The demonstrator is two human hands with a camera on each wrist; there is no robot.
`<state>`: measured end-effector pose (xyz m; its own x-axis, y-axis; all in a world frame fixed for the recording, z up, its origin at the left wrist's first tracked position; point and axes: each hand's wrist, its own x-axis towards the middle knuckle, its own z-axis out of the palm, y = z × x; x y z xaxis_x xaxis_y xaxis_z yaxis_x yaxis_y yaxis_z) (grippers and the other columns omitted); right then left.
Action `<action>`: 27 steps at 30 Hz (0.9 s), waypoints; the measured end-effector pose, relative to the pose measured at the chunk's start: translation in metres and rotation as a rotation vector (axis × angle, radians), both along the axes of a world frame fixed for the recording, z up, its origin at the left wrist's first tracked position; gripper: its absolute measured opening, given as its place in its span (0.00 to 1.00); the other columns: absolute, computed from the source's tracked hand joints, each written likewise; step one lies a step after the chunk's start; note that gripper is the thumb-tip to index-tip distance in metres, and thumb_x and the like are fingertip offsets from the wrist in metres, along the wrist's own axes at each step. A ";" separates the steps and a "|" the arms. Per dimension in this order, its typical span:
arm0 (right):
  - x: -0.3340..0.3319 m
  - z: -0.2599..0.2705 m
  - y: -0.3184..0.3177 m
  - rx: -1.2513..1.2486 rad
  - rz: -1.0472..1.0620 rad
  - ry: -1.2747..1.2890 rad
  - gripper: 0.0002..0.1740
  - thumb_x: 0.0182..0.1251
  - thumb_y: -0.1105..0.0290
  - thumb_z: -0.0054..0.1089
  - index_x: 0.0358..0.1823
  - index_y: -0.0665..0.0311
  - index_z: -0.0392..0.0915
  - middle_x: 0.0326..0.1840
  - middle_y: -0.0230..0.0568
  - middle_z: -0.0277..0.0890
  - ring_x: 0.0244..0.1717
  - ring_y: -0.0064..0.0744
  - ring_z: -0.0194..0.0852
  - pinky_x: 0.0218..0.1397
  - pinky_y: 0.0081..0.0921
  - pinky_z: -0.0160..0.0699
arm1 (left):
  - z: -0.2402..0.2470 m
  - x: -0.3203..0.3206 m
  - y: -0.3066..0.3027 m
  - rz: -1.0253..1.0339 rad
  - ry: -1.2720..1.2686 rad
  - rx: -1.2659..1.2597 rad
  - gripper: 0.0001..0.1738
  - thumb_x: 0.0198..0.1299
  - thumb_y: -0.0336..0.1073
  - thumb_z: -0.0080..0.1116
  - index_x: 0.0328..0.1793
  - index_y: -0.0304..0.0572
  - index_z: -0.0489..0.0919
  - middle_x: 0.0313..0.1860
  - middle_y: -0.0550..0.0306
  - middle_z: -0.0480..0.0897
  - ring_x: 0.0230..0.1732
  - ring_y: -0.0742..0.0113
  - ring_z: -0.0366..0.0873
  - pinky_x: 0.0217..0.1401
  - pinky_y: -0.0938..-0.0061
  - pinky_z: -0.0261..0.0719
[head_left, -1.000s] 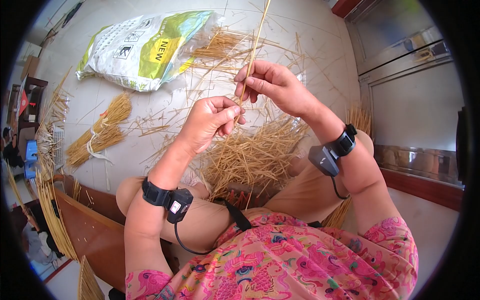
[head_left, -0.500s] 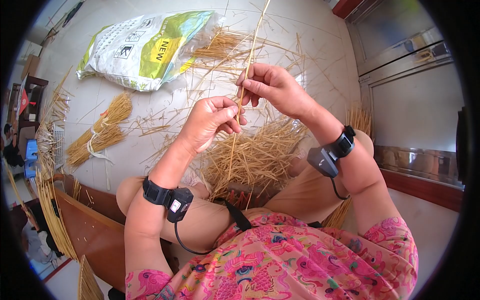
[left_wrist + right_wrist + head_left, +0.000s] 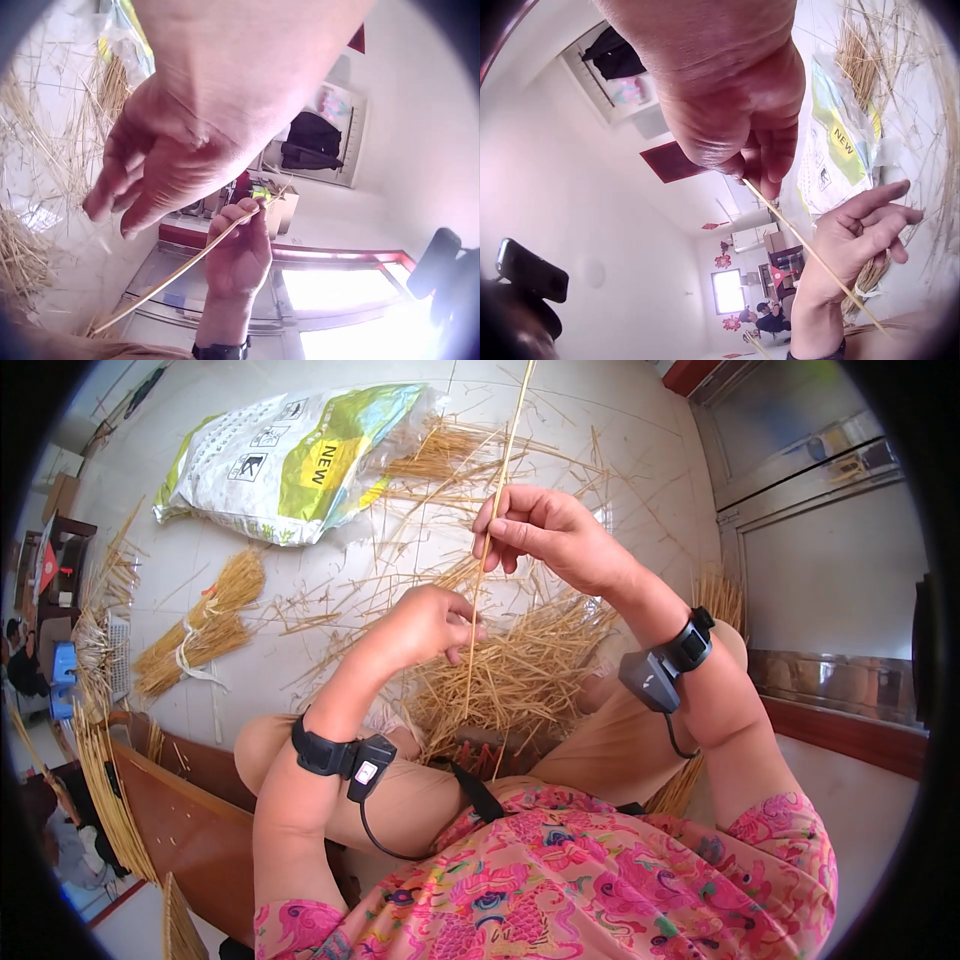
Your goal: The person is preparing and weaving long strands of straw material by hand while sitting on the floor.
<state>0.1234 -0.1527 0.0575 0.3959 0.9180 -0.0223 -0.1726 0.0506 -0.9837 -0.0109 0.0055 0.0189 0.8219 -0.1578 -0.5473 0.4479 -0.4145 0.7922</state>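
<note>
A long, thin straw stalk (image 3: 511, 440) runs upright through the middle of the head view. My right hand (image 3: 550, 535) pinches it between thumb and fingertips, partway along its length. Below that grip, my left hand (image 3: 425, 625) is beside the stalk, fingers loosely bent. The right wrist view shows the left hand (image 3: 847, 244) with fingers spread and nothing between them, behind the stalk. In the left wrist view, the stalk (image 3: 172, 277) slants down from the right hand, apart from the left fingertips. A heap of loose straw (image 3: 500, 670) lies beneath both hands.
A white and green sack (image 3: 270, 460) lies on the tiled floor at the upper left, with straw (image 3: 435, 455) by its mouth. Tied straw bundles (image 3: 195, 625) rest below it. A brown wooden board (image 3: 190, 790) stands at the left, and a metal-framed door (image 3: 830, 570) at the right.
My left hand has let go of the stalk and moved down and slightly left. Half a second ago it pinched the stalk below the right hand. The right hand stays nearly in place.
</note>
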 end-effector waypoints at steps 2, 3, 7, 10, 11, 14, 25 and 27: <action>0.001 0.000 0.000 -0.041 0.020 -0.020 0.08 0.71 0.69 0.50 0.42 0.68 0.73 0.33 0.35 0.79 0.35 0.20 0.78 0.35 0.16 0.75 | -0.005 0.000 0.001 0.074 -0.139 0.134 0.15 0.61 0.34 0.56 0.50 0.30 0.78 0.33 0.51 0.83 0.28 0.72 0.79 0.32 0.78 0.76; 0.000 0.000 0.000 -0.079 0.019 -0.020 0.08 0.71 0.69 0.50 0.40 0.67 0.73 0.32 0.35 0.79 0.34 0.20 0.78 0.34 0.16 0.75 | -0.008 0.002 0.003 0.155 -0.247 0.145 0.15 0.61 0.34 0.55 0.51 0.30 0.78 0.35 0.51 0.83 0.31 0.72 0.79 0.35 0.78 0.76; -0.007 -0.013 0.001 -0.192 0.039 -0.058 0.08 0.71 0.69 0.50 0.35 0.66 0.72 0.30 0.35 0.79 0.32 0.20 0.78 0.31 0.16 0.75 | 0.000 0.009 0.009 0.457 -0.423 -0.246 0.17 0.66 0.36 0.51 0.57 0.34 0.75 0.44 0.54 0.81 0.43 0.74 0.77 0.46 0.78 0.74; -0.020 -0.024 0.006 -0.241 0.084 -0.070 0.09 0.70 0.69 0.51 0.32 0.66 0.72 0.29 0.35 0.79 0.31 0.21 0.79 0.30 0.17 0.75 | 0.008 0.011 0.006 0.542 -0.449 -0.420 0.18 0.66 0.39 0.52 0.57 0.35 0.75 0.45 0.54 0.81 0.44 0.74 0.76 0.45 0.78 0.73; -0.025 -0.026 0.008 -0.265 0.094 -0.097 0.09 0.70 0.69 0.51 0.32 0.66 0.73 0.29 0.34 0.79 0.30 0.20 0.79 0.30 0.17 0.75 | 0.008 0.012 0.004 0.546 -0.465 -0.427 0.19 0.66 0.40 0.53 0.57 0.35 0.75 0.45 0.55 0.81 0.44 0.74 0.76 0.44 0.78 0.73; -0.038 -0.028 0.012 -0.353 0.150 -0.179 0.08 0.69 0.69 0.54 0.34 0.67 0.74 0.30 0.33 0.79 0.31 0.19 0.78 0.31 0.17 0.75 | 0.006 0.015 0.002 0.598 -0.503 -0.453 0.16 0.65 0.38 0.54 0.55 0.35 0.76 0.39 0.58 0.81 0.41 0.77 0.75 0.41 0.80 0.71; 0.005 -0.005 0.009 0.003 -0.414 -0.052 0.11 0.65 0.65 0.60 0.41 0.65 0.74 0.30 0.31 0.75 0.29 0.17 0.73 0.31 0.14 0.70 | -0.002 0.015 0.007 0.587 -0.738 0.069 0.08 0.62 0.30 0.58 0.44 0.35 0.82 0.29 0.64 0.79 0.27 0.81 0.72 0.31 0.84 0.71; 0.012 -0.004 0.007 0.048 -0.523 -0.025 0.11 0.66 0.66 0.58 0.40 0.67 0.73 0.30 0.35 0.77 0.27 0.19 0.74 0.28 0.15 0.71 | -0.002 0.013 0.004 0.582 -0.799 0.148 0.09 0.62 0.30 0.58 0.45 0.35 0.81 0.29 0.64 0.79 0.28 0.81 0.71 0.31 0.84 0.71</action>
<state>0.1358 -0.1461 0.0531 0.8015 0.5973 0.0305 -0.0886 0.1690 -0.9816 0.0019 0.0099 0.0169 0.8849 0.4115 0.2182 -0.0290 -0.4188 0.9076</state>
